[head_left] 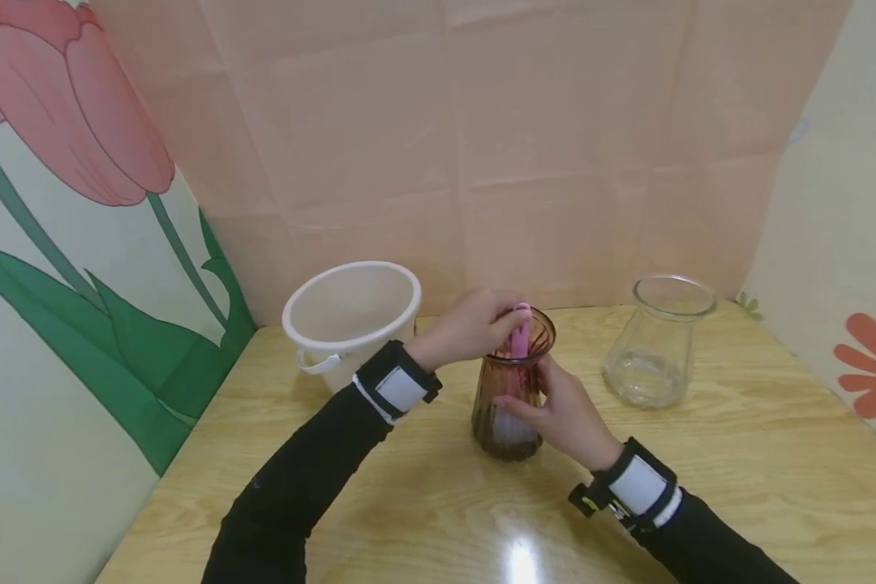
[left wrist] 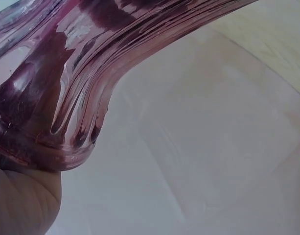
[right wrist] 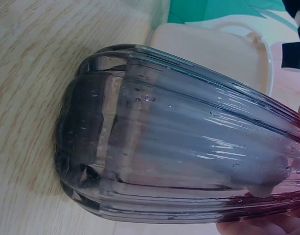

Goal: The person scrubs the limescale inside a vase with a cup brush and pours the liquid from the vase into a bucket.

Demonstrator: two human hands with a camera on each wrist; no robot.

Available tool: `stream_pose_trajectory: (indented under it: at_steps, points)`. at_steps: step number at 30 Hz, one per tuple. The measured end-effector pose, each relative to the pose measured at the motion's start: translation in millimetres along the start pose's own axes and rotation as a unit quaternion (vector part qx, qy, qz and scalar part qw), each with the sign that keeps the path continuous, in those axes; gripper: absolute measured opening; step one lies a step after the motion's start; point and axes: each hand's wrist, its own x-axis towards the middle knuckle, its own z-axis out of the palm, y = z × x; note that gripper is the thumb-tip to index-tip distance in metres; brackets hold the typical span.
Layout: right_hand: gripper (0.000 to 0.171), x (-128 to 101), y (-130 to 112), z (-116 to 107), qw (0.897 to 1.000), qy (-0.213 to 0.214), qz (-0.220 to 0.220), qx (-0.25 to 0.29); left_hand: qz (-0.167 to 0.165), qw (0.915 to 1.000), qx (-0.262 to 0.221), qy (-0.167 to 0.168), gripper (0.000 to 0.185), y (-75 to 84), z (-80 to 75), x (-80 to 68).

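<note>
A ribbed purple-brown glass vase (head_left: 500,434) stands upright on the wooden table (head_left: 423,503). My left hand (head_left: 474,328) is over its mouth and grips a pink handle (head_left: 521,334) that reaches down into the vase. My right hand (head_left: 565,414) wraps around the vase's body from the right. The left wrist view shows the vase's flared neck (left wrist: 66,73) very close, with part of my left hand (left wrist: 22,200) beneath it. In the right wrist view the vase (right wrist: 179,152) fills the frame, my right fingers (right wrist: 267,227) are on its lower side, and a pale shape shows inside.
A white plastic bucket (head_left: 350,320) with a side handle stands at the back left, close to the vase, and is also seen behind it as the bucket (right wrist: 213,44). A clear glass vase (head_left: 657,345) stands at the back right. Paper walls enclose the table on three sides.
</note>
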Motion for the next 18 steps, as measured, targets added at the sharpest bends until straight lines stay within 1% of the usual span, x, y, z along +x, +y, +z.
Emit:
stream_pose_trajectory:
  at_steps: [4,7,9,12,14,18]
  points:
    - [0.073,-1.0,-2.0,1.7,1.000,-0.001,-0.004,0.003,0.000,0.9999,-0.013,-0.002,0.025,-0.1,-1.8,-3.1]
    - [0.071,-0.6,-2.8,2.8,1.000,-0.003,-0.007,0.005,-0.003,0.9999,-0.015,-0.004,0.026,1.2,-4.8,-5.2]
    - [0.070,0.1,-3.4,3.1,1.000,-0.004,-0.009,0.007,-0.005,0.9997,-0.025,-0.005,0.027,3.0,-7.8,-6.3]
    - [0.069,1.4,-4.5,3.1,1.000,-0.004,-0.007,0.009,-0.003,0.9993,-0.036,0.005,0.027,6.0,-13.7,-8.0]
    - [0.068,2.5,-5.1,3.1,1.000,-0.002,-0.006,0.008,-0.002,0.9986,-0.052,0.005,0.027,8.5,-18.0,-9.1]
    - [0.068,3.8,-4.8,3.9,1.000,0.001,-0.006,-0.002,-0.007,0.9983,-0.055,0.015,0.026,11.4,-24.3,-11.0]
